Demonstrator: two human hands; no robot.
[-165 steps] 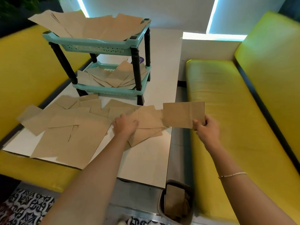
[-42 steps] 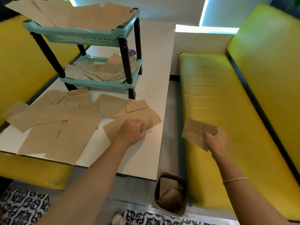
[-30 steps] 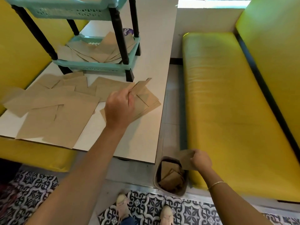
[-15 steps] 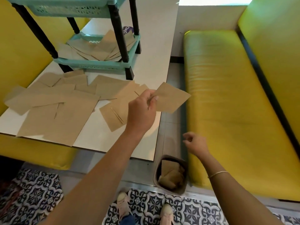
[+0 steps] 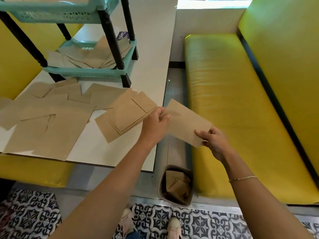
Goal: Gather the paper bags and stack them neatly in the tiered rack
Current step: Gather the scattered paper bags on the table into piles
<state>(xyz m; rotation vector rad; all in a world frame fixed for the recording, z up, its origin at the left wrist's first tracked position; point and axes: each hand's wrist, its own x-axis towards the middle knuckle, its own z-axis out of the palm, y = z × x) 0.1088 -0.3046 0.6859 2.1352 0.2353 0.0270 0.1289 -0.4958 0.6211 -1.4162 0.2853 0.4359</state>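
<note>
Both hands hold one flat paper bag [image 5: 187, 122] in the air past the table's [image 5: 151, 49] right edge: the left hand [image 5: 156, 125] pinches its left end and the right hand [image 5: 214, 141] its lower right corner. More paper bags [image 5: 51, 121] lie scattered on the table before the tiered rack [image 5: 89, 73], whose lower shelf holds some too. Below, on the floor, a small bin [image 5: 161, 188] holds what seem to be folded bags, beside the yellow bench [image 5: 233, 94].
</note>
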